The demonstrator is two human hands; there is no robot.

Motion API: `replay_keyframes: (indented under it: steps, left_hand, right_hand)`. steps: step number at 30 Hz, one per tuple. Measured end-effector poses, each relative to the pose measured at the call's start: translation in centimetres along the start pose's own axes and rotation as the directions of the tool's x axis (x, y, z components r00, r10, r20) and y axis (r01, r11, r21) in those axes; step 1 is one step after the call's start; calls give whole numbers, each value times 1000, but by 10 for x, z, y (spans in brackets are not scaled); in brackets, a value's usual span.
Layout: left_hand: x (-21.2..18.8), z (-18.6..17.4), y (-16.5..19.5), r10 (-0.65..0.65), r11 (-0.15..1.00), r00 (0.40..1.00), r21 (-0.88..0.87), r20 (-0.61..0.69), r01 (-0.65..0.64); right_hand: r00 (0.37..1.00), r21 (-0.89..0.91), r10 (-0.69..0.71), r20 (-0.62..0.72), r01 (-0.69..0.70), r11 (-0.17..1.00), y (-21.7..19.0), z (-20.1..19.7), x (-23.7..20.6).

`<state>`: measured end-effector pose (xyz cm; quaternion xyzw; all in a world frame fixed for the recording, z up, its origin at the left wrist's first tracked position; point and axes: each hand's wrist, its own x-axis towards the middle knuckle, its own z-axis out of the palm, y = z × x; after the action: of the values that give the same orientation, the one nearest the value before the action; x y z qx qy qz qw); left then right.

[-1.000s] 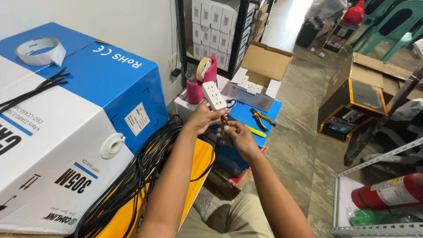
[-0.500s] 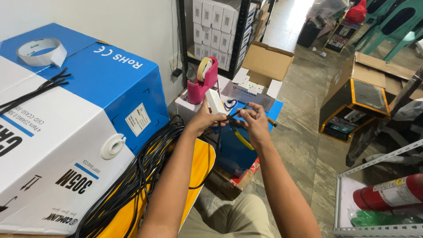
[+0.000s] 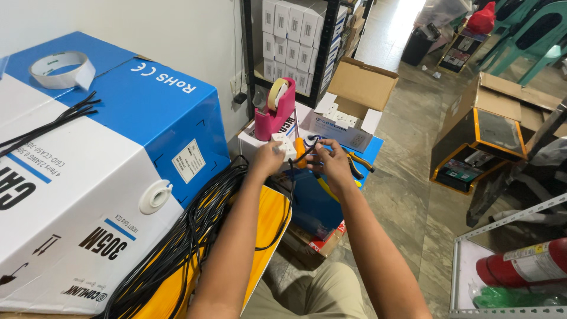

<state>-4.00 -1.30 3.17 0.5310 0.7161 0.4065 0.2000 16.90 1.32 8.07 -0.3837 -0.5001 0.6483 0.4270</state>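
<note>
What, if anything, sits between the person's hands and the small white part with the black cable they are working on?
Nothing visible. The left hand already holds the small white part, and the right hand pinches the black cable right beside it. The pink tape dispenser stands behind them, apart.

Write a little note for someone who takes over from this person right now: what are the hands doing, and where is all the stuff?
Left hand: holds a small white socket plate up in front of the body.
Right hand: pinches a thin black cable beside the plate; an orange-handled tool shows between the hands.
Around: the cable bundle hangs down over a yellow board on the left. The pink tape dispenser stands just behind the hands, and pliers lie on the blue box.
Done: cable is at the plate.
Left: whether it is attached cannot be seen, so check.
</note>
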Motion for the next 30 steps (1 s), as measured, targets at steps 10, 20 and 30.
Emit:
replay_keyframes:
  steps: [10,20,30]
  left_hand:
    - [-11,17,14,138,955,981,-243,-135,-168]
    - [-14,42,-2,-133,987,959,-117,-248,107]
    - [-21,27,11,119,993,871,66,-477,-99]
  right_hand:
    - [995,-196,-96,27,99,976,12,9,8]
    - [996,-412,-62,-61,32,911,32,-13,32]
    - [990,-457,-136,-34,106,883,32,-1,36]
